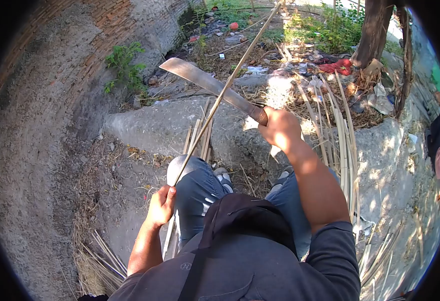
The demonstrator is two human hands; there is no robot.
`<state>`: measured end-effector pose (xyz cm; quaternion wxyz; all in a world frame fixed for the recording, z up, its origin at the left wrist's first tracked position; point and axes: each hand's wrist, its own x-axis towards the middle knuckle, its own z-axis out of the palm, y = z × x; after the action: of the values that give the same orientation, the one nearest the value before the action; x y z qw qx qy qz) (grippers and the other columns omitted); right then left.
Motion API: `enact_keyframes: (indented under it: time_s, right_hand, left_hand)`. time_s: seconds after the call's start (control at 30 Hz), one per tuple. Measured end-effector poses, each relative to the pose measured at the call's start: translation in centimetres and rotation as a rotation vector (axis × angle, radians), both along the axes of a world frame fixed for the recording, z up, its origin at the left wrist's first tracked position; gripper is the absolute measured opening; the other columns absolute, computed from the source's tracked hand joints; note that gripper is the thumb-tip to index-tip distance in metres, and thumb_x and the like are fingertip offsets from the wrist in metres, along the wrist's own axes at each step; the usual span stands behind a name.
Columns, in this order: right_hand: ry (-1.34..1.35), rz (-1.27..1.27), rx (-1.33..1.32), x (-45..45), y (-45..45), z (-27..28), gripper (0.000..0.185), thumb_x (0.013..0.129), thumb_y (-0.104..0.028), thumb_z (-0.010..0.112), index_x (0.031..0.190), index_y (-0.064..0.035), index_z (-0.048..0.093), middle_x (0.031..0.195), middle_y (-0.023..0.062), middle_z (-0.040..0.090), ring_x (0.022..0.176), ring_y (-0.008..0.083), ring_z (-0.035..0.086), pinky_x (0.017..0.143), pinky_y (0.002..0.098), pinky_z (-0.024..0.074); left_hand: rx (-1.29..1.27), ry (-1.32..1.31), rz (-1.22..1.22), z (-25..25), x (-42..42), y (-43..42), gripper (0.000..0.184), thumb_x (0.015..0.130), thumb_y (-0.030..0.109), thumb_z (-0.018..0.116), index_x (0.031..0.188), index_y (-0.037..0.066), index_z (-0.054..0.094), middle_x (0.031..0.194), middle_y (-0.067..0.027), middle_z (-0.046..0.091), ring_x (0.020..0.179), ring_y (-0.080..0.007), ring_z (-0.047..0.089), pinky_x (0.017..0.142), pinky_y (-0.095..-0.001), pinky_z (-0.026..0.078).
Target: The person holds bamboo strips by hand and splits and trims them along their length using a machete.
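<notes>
My right hand (280, 129) is closed round the handle of a machete (205, 83), whose broad blade points up and to the left. The blade crosses a long thin bamboo strip (245, 56) and appears to touch it, though I cannot tell how deep the edge sits. Near my left knee, my left hand (161, 205) grips the lower end of that strip. From there the strip slants up to the right, past the top of the view. More pale strips (341, 135) lean in a bundle to the right of my right arm.
Several strips (198, 135) stand beyond my left knee, and others (107, 261) lie at lower left. A concrete ledge (150, 128) runs across in front of my feet. A brick wall (44, 110) rises at left; a tree trunk (374, 35) and litter are behind.
</notes>
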<state>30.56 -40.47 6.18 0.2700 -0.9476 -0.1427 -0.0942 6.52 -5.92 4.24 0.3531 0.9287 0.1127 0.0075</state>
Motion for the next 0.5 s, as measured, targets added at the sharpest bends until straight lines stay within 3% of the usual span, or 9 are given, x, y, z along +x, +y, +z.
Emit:
enact_keyframes:
  time_s: [0.1, 0.2, 0.3, 0.4, 0.5]
  right_hand:
    - [-0.119, 0.005, -0.033, 0.5, -0.3, -0.2, 0.018, 0.079, -0.024, 0.073, 0.091, -0.0112, 0.067, 0.08, 0.0194, 0.07, 0.081, 0.0375, 0.071, 0.073, 0.0479, 0.0553]
    - [0.168, 0.117, 0.133, 0.2, -1.2, 0.7, 0.019, 0.078, -0.023, 0.075, 0.09, -0.0102, 0.067, 0.076, 0.0185, 0.069, 0.078, 0.0377, 0.07, 0.07, 0.0478, 0.0543]
    - [0.354, 0.23, 0.209, 0.6, -2.0, 0.3, 0.024, 0.08, -0.028, 0.074, 0.096, -0.0103, 0.067, 0.087, 0.0188, 0.073, 0.084, 0.039, 0.071, 0.077, 0.0498, 0.0561]
    - [0.063, 0.114, 0.013, 0.3, -1.3, 0.1, 0.025, 0.079, -0.026, 0.075, 0.096, -0.0107, 0.067, 0.085, 0.018, 0.072, 0.082, 0.0381, 0.071, 0.076, 0.0473, 0.0563]
    - [-0.178, 0.179, -0.108, -0.2, -0.7, 0.0, 0.025, 0.078, -0.026, 0.075, 0.095, -0.0101, 0.066, 0.08, 0.0156, 0.071, 0.078, 0.0367, 0.071, 0.074, 0.0457, 0.0559]
  left_hand:
    - [-0.006, -0.027, -0.001, -0.1, 0.0, -0.1, 0.051, 0.109, 0.043, 0.048, 0.089, -0.002, 0.058, 0.067, -0.0146, 0.057, 0.065, -0.0216, 0.053, 0.062, -0.0394, 0.046]
    - [-0.078, 0.005, -0.006, -0.5, -0.3, 0.3, 0.051, 0.109, 0.043, 0.048, 0.089, -0.002, 0.058, 0.067, -0.0151, 0.056, 0.064, -0.0227, 0.052, 0.062, -0.0394, 0.045]
    - [-0.021, -0.067, -0.062, 0.4, -0.6, 0.4, 0.05, 0.108, 0.043, 0.049, 0.088, -0.002, 0.058, 0.067, -0.0145, 0.055, 0.064, -0.022, 0.051, 0.061, -0.0392, 0.044]
    - [-0.021, -0.057, -0.044, 0.5, -0.4, 1.1, 0.05, 0.108, 0.043, 0.05, 0.088, -0.002, 0.058, 0.068, -0.0129, 0.057, 0.065, -0.0216, 0.052, 0.062, -0.0385, 0.045]
    - [-0.046, -0.082, -0.034, 0.6, 0.0, 0.5, 0.051, 0.108, 0.043, 0.049, 0.089, -0.002, 0.059, 0.069, -0.0127, 0.058, 0.066, -0.0216, 0.054, 0.063, -0.0382, 0.046]
